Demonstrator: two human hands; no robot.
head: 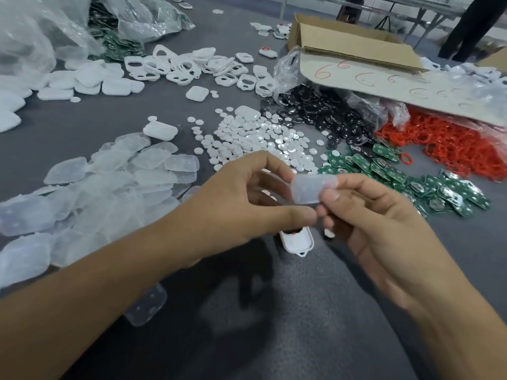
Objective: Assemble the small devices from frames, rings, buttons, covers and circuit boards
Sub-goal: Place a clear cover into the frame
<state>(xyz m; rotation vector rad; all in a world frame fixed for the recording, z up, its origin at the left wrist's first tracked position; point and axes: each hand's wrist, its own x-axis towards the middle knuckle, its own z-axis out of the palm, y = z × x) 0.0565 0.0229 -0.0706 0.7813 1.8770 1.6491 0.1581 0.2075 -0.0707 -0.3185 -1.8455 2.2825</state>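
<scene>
**Both hands pinched one cover point(314, 189) above the device point(296, 239)**

Left hand point(247, 204) and right hand point(370, 215) met over the middle of the surface point(274, 338), each pinching an end of the same clear cover. The left forefinger and thumb took its left end. The right thumb lay on its front with the forefinger behind. Both forearms came in from the near corners with wrists raised, and the spare fingers were loosely curled, holding nothing. The cover was off the surface, tilted, just above the device. The device lay flat toward the near edge and appeared part-built, with a red spot showing in its white frame.

The cover looked thin and slick, so a fingertip pinch could let it slip. If it dropped, it could slide into the covers point(109, 182) heaped by the left edge and be lost among them. It might also go on turned the wrong way or skewed, since the hands partly hid the device. Pressing it home that way could leave one rim unseated.

The left forearm lay over a stray cover point(148, 305), and a careless drag could sweep that off the near edge. Buttons point(247, 135), boards point(384, 171) and rings point(452, 141) lay farther in toward the right edge, and frames point(192, 67) toward the far edge. The buttons and boards were close enough that a dropped part could scatter them.
</scene>
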